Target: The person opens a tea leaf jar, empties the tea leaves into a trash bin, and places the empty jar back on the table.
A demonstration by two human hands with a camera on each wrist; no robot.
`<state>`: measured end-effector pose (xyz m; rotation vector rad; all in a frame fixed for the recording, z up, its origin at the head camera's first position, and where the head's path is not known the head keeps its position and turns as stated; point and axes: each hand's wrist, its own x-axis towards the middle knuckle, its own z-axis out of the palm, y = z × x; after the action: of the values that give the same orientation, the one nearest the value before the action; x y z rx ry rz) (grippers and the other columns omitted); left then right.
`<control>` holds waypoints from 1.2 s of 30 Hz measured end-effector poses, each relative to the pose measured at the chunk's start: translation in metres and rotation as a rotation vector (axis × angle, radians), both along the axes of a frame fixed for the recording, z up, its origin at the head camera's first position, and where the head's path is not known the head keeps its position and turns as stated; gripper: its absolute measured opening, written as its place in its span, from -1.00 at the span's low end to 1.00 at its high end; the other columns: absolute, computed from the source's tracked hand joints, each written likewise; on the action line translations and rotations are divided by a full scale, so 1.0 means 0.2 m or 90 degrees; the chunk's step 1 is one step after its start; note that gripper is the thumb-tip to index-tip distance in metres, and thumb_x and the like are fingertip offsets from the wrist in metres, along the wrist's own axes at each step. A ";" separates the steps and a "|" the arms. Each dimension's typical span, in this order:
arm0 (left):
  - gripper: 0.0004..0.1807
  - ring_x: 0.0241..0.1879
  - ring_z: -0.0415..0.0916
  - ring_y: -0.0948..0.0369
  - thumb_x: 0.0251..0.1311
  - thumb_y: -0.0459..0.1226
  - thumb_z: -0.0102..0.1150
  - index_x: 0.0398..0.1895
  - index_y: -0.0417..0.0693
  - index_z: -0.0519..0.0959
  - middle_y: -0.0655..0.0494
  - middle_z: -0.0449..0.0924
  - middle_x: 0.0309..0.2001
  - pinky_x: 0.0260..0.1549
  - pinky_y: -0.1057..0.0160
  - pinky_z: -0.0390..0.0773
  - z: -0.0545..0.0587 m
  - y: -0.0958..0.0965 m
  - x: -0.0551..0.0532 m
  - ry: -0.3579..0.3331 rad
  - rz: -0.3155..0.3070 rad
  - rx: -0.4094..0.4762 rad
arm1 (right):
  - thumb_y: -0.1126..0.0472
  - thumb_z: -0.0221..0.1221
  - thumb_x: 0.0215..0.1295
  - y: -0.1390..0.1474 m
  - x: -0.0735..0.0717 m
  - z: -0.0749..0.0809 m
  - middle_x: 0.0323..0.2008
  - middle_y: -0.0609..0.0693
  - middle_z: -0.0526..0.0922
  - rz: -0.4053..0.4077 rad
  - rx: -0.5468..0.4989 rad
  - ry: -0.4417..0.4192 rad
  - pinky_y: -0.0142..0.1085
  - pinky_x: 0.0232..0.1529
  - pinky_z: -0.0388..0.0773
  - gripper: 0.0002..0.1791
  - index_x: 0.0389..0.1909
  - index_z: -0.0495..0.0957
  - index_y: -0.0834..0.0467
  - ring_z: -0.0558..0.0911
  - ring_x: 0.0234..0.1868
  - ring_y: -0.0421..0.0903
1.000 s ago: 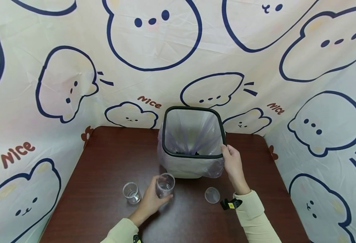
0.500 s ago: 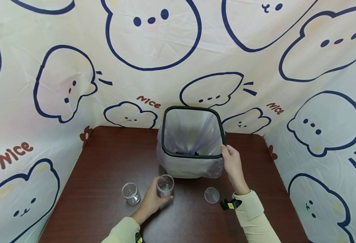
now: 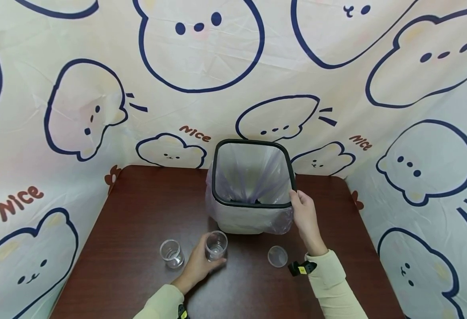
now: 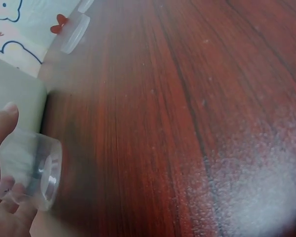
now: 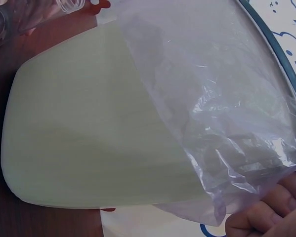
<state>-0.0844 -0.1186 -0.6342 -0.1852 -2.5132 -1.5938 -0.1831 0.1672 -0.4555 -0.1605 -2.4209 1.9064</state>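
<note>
My left hand (image 3: 198, 265) holds a clear plastic jar (image 3: 216, 246), open at the top, just in front of the trash bin. Fingers curl round its side in the left wrist view, where the jar (image 4: 49, 168) is partly cut off. With its thumb and fingers, my right hand (image 3: 306, 217) grips the right corner of the dark rim (image 3: 253, 205) of the pale trash bin (image 3: 237, 221). A thin purple-tinted bag (image 3: 253, 177) lines the bin and folds over its outside. In the right wrist view, the bag (image 5: 202, 98) hangs over the bin wall (image 5: 88, 128).
A second clear jar (image 3: 172, 254) stands left of my left hand. Right of centre, a round clear lid (image 3: 277, 256) lies flat on the brown wooden table (image 3: 241, 292). Behind the table hangs a cloth (image 3: 201, 57) printed with cartoon bears.
My left hand and the jar have shifted very slightly down and towards me. The right hand keeps its grip on the bin rim, and the bin has not moved noticeably.
</note>
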 end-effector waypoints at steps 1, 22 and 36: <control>-0.09 0.11 0.57 0.02 -0.27 -0.34 0.71 0.23 -0.16 0.40 -0.04 0.63 0.09 0.17 -0.06 0.47 0.00 0.00 0.00 0.002 -0.001 -0.005 | 0.03 0.00 0.60 0.00 0.00 0.00 -0.65 -0.10 0.24 0.000 0.000 -0.001 -0.33 -0.58 0.19 -0.56 -0.53 0.33 0.15 0.24 -0.62 -0.16; -0.05 0.14 0.55 0.12 -0.35 -0.32 0.75 0.25 -0.05 0.43 0.10 0.62 0.12 0.22 0.00 0.44 -0.02 -0.02 0.00 -0.014 -0.035 0.006 | 0.04 -0.01 0.61 -0.01 0.02 0.03 -0.63 -0.09 0.23 -0.001 -0.010 0.001 -0.33 -0.55 0.19 -0.56 -0.53 0.34 0.15 0.24 -0.60 -0.16; 0.19 0.28 0.43 -0.10 -0.32 -0.13 0.75 0.43 -0.27 0.24 -0.18 0.49 0.28 0.31 -0.18 0.30 0.03 -0.04 0.04 -0.080 -0.018 -0.006 | 0.00 0.00 0.60 0.00 0.00 -0.01 -0.64 -0.11 0.23 -0.008 -0.010 0.007 -0.33 -0.55 0.19 -0.55 -0.52 0.35 0.15 0.24 -0.60 -0.17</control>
<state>-0.0757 -0.1269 -0.6284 -0.1245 -2.6227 -1.6543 -0.1839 0.1672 -0.4582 -0.1651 -2.3927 1.9160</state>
